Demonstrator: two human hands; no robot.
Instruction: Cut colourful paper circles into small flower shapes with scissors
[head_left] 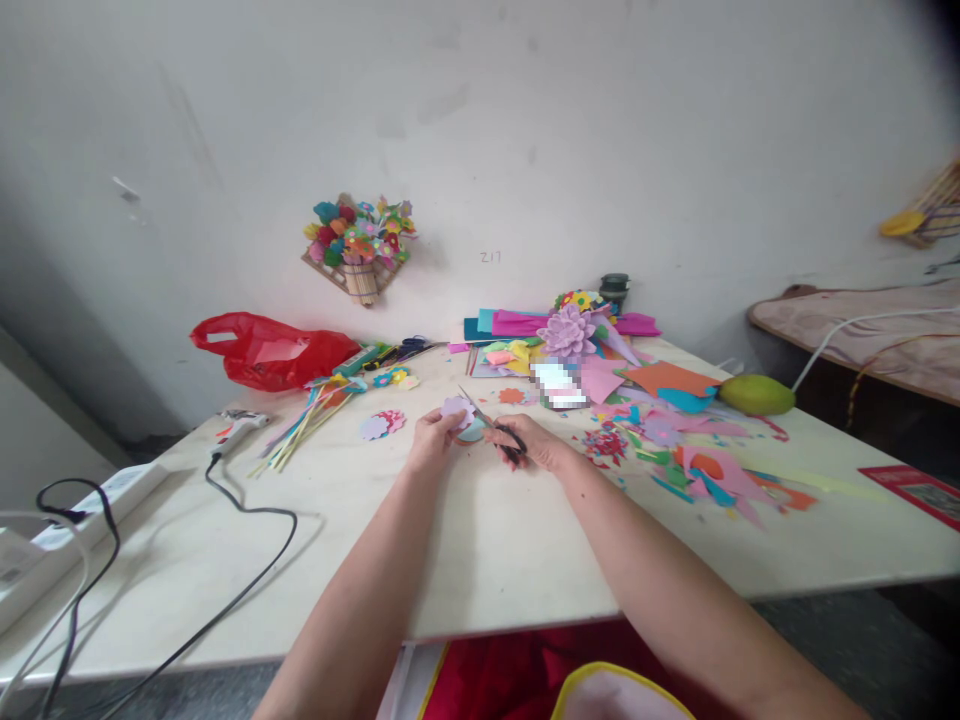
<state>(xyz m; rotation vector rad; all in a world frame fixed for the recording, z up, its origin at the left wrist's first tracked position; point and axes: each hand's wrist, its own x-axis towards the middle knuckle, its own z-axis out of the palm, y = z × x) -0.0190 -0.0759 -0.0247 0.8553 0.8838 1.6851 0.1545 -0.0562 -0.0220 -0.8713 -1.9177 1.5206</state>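
Pinched in my left hand [433, 440] is a lilac flower cutout [456, 408] with a scalloped edge. My right hand [536, 443] grips dark-handled scissors [512, 438], their blades pointing up and left, close beside the cutout. A pale blue piece [472, 430] lies just under the cutout, between my hands; whether a hand touches it I cannot tell. Just beyond the scissors an orange flower cutout [513, 396] rests on the table. To the left of my left hand are a stacked lilac cutout [373, 428] and red-patterned ones [392, 420].
A glue gun [244, 432] with a black cord lies left, near a power strip [97, 510]. Thin sticks [289, 440] and a red plastic bag [274, 352] sit behind. Coloured scraps [712, 470], a purple flower [568, 330] and a green-yellow fruit [757, 394] occupy the right.
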